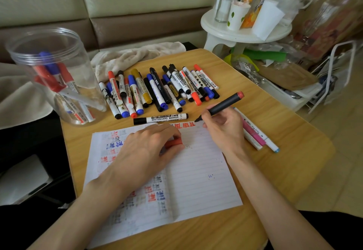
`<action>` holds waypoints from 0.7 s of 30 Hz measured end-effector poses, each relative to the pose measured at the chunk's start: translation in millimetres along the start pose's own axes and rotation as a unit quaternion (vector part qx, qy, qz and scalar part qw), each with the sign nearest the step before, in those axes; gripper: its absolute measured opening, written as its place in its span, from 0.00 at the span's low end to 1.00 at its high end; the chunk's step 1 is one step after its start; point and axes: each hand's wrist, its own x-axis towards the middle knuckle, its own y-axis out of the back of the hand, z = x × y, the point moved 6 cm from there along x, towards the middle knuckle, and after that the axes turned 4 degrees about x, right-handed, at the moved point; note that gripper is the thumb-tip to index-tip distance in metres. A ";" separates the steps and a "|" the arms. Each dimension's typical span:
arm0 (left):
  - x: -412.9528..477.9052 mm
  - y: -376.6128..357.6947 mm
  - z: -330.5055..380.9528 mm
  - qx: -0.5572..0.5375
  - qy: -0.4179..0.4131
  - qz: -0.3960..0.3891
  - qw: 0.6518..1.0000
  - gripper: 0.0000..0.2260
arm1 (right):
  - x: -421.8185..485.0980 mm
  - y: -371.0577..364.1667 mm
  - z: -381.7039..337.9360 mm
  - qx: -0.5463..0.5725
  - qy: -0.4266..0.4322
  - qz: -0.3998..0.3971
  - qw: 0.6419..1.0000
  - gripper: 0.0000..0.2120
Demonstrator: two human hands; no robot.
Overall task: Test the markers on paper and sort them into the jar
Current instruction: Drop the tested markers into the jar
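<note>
Right hand (224, 130): fingers curled round a dark marker (222, 106) in a writing grip. Red butt end points up and right, and the tip is down at the top edge of the paper (202, 181), just by a row of red characters.

Left hand (145, 149): lies palm down on the paper. Thumb and fingers pinch a red cap (173, 143), which is mostly hidden under the fingers.

The paper is a lined sheet, flat on the worktop (275, 171). Its left half is covered in red, blue and black test marks. The right half is mostly blank, with a few small dots.

Jar (86, 77): clear plastic, no lid, at the worktop's far left corner. Red and blue markers stand in it, leaning.

Pile (157, 88) of capped markers beyond the paper: black, blue, red and one yellow, roughly side by side. One black-capped whiteboard marker (161, 118) lies alone between pile and paper, crosswise.

Pink pens (255, 135) and a light-blue-tipped one lie just right of the right hand, partly under it.

Towel (137, 53) is bunched at the far edge. A white stool (225, 31) with cups stands beyond the worktop on the right.
</note>
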 end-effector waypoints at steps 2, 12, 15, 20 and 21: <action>0.2 0.1 0.2 -0.002 0.001 -0.003 1.000 0.14 | -0.5 -0.8 -1.3 -0.005 0.006 -0.006 1.000 0.06; -0.1 -0.6 -0.6 -0.008 -0.001 0.002 1.000 0.13 | -2.5 -3.3 -4.1 0.003 -0.010 -0.015 1.000 0.06; -0.3 0.1 -0.6 -0.027 0.003 0.009 1.000 0.13 | -2.3 0.6 -4.8 0.049 -0.018 0.000 0.999 0.04; -0.3 5.8 -4.7 -0.090 0.041 0.051 0.994 0.15 | -11.7 -1.7 -16.0 0.146 -0.038 -0.052 0.987 0.05; -0.1 6.1 -5.8 -0.102 0.048 0.055 0.992 0.15 | -14.1 -3.4 -18.2 0.160 -0.042 -0.071 0.984 0.04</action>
